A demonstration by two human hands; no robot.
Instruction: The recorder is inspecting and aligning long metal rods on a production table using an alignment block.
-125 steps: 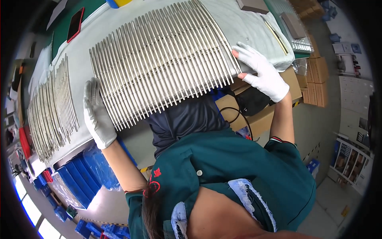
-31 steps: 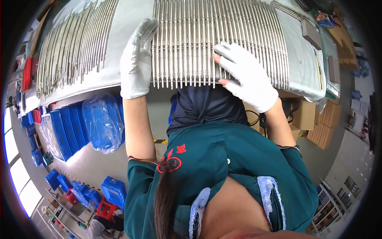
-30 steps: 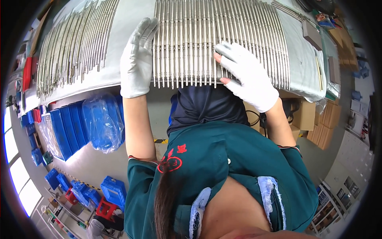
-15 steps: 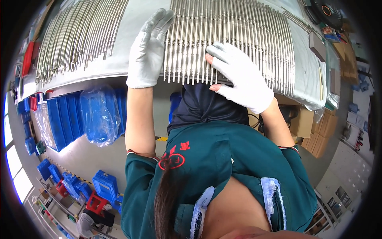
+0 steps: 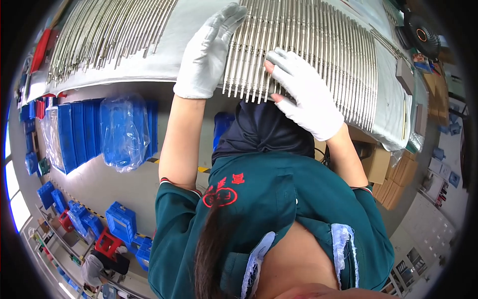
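A wide row of thin silvery metal rods (image 5: 318, 50) lies side by side on the pale-covered table (image 5: 164, 65), near ends reaching to its front edge. My left hand (image 5: 206, 57), in a white glove, stands along the row's left side, fingers stretched out, its edge against the outermost rods. My right hand (image 5: 311, 97), gloved with a bare thumb tip and one bare fingertip, rests on top of the rods near their ends. Its fingers lie extended over them, and the thumb is apart, near the front ends. Neither hand is wrapped round a rod.
Another batch of metal rods (image 5: 109, 35) lies further left, with uneven ends. A black fan (image 5: 420, 35) and a grey block (image 5: 404, 75) are at the right. Blue crates (image 5: 79, 132), partly under clear plastic (image 5: 124, 132), stand on the floor left. A person (image 5: 94, 269) is at lower left.
The left hand has shifted right with the rods' left side, which now stands closer to the right hand. The whole view has also shifted slightly.
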